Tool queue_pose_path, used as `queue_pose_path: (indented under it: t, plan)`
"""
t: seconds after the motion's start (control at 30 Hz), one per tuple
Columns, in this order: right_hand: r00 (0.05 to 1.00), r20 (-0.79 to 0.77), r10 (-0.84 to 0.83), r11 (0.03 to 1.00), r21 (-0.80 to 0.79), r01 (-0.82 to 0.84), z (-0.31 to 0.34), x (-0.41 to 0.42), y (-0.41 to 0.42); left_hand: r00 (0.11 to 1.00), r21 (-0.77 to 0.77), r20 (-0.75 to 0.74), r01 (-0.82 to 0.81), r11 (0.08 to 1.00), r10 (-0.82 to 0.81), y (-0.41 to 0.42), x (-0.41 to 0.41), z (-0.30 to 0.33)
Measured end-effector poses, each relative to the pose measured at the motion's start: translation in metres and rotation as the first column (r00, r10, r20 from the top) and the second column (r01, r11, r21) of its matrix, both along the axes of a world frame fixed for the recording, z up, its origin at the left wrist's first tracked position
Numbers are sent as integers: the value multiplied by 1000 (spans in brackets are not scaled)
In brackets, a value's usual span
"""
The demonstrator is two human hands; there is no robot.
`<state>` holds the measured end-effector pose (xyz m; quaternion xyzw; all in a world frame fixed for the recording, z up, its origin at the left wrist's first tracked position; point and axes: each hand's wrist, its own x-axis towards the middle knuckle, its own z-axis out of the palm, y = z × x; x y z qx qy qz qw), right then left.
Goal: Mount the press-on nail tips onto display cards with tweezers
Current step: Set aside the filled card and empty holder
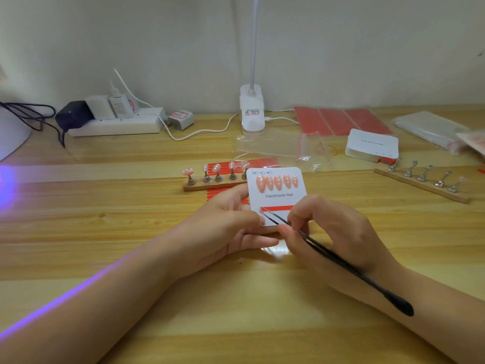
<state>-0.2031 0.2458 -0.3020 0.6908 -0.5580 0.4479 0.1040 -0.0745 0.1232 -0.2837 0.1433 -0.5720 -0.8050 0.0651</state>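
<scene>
holding a white square display card (278, 198) printed "handmade nail" just above the middle of the pale wooden bench (131, 232), the left hand (231, 227) grips the card's left edge, thumb curled over its face and fingers underneath. five peach almond-shaped press-on nail tips (277, 182) sit in a row across the card's upper half, and a red adhesive strip (278, 208) runs across its lower half. the right hand (330, 232) pinches long black pointed tweezers (328, 252) between thumb and curled fingers; the tips touch the left end of the red strip, and the handle lies back over the right wrist. whether the tips hold anything cannot be told.

just beyond the card, a narrow wooden rack (212, 183) of small metal stands carries more peach nail tips (216, 168), resting on a sheet of red strips (223, 193). toward the right edge a second wooden rack (422, 185) of bare metal stands lies at an angle. farther back on the right sit a stack of white cards (372, 145), red adhesive sheets (341, 120) and clear plastic bags (273, 147). a white clip lamp base (252, 111) stands at the back edge near the middle, and a white power strip (118, 123) with plugged-in chargers lies toward the back left corner.
</scene>
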Motion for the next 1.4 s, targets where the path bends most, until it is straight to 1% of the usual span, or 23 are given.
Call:
queue_pose_path:
  t: [0.3, 0.47, 0.7, 0.83, 0.9, 1.0, 1.07, 1.17, 1.27, 1.4]
  plan:
    - [999, -40, -18, 1000, 13, 18, 0, -1, -2, 1000, 3, 3, -6, 1000, 6, 0, 0, 0]
    - [997, -64, -30, 1000, -7, 30, -2, -3, -2, 1000, 12, 6, 0, 1000, 0, 0, 0, 0]
    - [999, -1, -48, 999, -22, 48, -3, -6, -1, 1000, 74, 3, -3, 997, 3, -2, 0, -1]
    - [991, 91, -99, 995, -4, 100, 2, -9, 3, 1000, 99, 2, -4, 995, 4, -3, 1, 0]
    - [970, 195, -145, 989, 26, 143, 5, -11, 5, 1000, 111, 4, -1, 994, 1, -3, 1, 0]
    - [888, 392, -238, 971, 78, 226, 11, -17, 7, 1000, 136, 0, 0, 991, 0, -4, 2, 1]
    - [832, 484, -270, 962, 112, 247, 14, -26, 7, 1000, 129, -9, -12, 992, 13, -4, 2, 1]
    - [770, 542, -337, 940, 155, 303, 18, -42, 6, 1000, 83, -16, -24, 996, 25, -2, 3, 0]
    - [702, 615, -360, 928, 155, 340, 21, -55, 6, 1000, 63, 3, -13, 998, 13, -1, 4, 1]
    - [668, 625, -405, 908, 186, 377, 23, -67, 8, 997, 55, 77, -2, 998, -3, 0, 5, 7]
